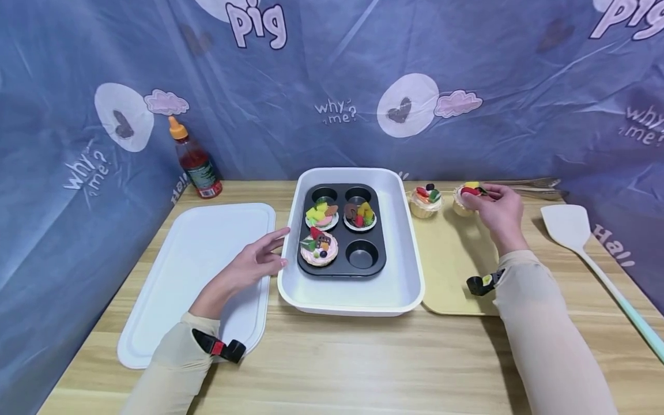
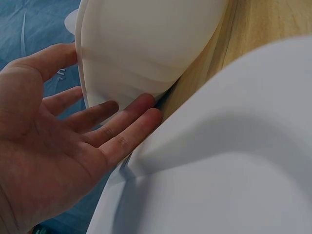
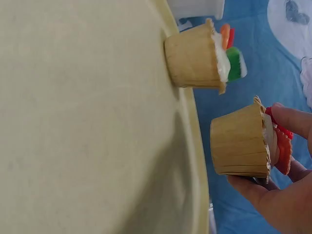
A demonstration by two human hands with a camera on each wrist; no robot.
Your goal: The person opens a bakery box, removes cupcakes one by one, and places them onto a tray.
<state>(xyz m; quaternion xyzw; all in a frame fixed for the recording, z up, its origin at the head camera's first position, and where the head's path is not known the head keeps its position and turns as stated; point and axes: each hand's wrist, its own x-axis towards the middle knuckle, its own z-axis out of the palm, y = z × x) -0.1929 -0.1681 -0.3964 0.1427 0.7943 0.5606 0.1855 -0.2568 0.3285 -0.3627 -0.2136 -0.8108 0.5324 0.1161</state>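
My right hand (image 1: 502,216) pinches a cupcake (image 3: 239,141) by its top, thumb and fingers around the cream and fruit pieces. It is held just above the far end of the yellow tray (image 1: 456,276). A second cupcake (image 1: 426,203) with fruit on top stands to its left on that tray. My left hand (image 1: 251,265) has its fingers loosely extended at the left wall of a white bin (image 1: 353,310), holding nothing. Inside the bin lies a black muffin pan (image 1: 339,270) with three decorated cupcakes in its cups; its front right cup and two back cups show bare.
A white tray (image 1: 207,253) lies to the left, under my left forearm. Behind it stands a sauce bottle (image 1: 199,167) with an orange cap. At the right lies a white spatula (image 1: 568,227) with a green handle. A printed blue cloth (image 1: 342,69) hangs behind the table.
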